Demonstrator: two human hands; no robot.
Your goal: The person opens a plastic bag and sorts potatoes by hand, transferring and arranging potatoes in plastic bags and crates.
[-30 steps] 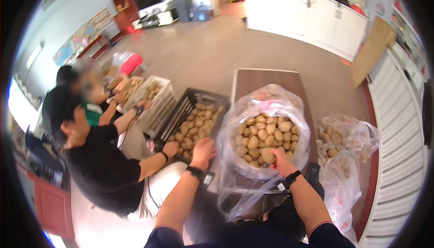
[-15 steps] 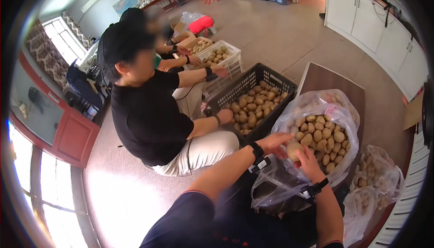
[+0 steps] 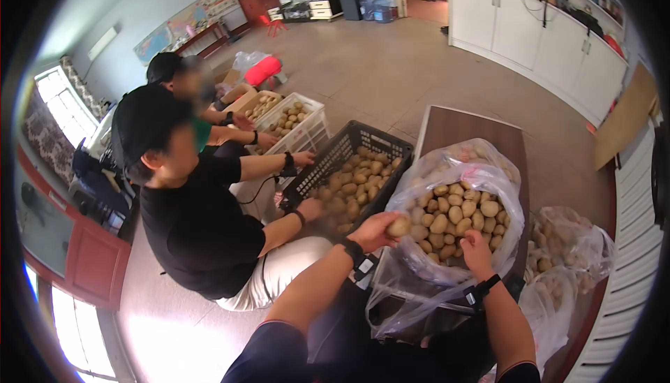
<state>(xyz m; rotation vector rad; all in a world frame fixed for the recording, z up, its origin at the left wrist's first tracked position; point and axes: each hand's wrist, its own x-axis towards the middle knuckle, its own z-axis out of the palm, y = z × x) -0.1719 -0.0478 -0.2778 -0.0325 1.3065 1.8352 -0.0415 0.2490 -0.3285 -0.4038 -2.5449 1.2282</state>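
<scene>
Holding a single potato (image 3: 398,226), the left hand (image 3: 375,233) has its fingers clamped on the item beside the left rim of an open, clear plastic bag (image 3: 513,180). The held potato is positioned between the bag and a black perforated crate (image 3: 378,138), nearer to the bag. The right hand (image 3: 477,254) is located over the near right part of the bag opening, fingers curled; whether they are fully closed or contact anything cannot be told. Loose potatoes (image 3: 453,214) fill the bag, which rests on a brown tabletop (image 3: 474,124). A black wristband (image 3: 483,289) is fitted on the right wrist.

The black crate stands to the left of the bag and contains further potatoes. A co-worker in a black T-shirt (image 3: 199,226) sits to its left, with one forearm near its near side. Beyond the crate, a white crate (image 3: 317,131) and a cardboard box (image 3: 241,97) also contain potatoes. Filled plastic bags (image 3: 576,243) lie on the floor right of the tabletop.
</scene>
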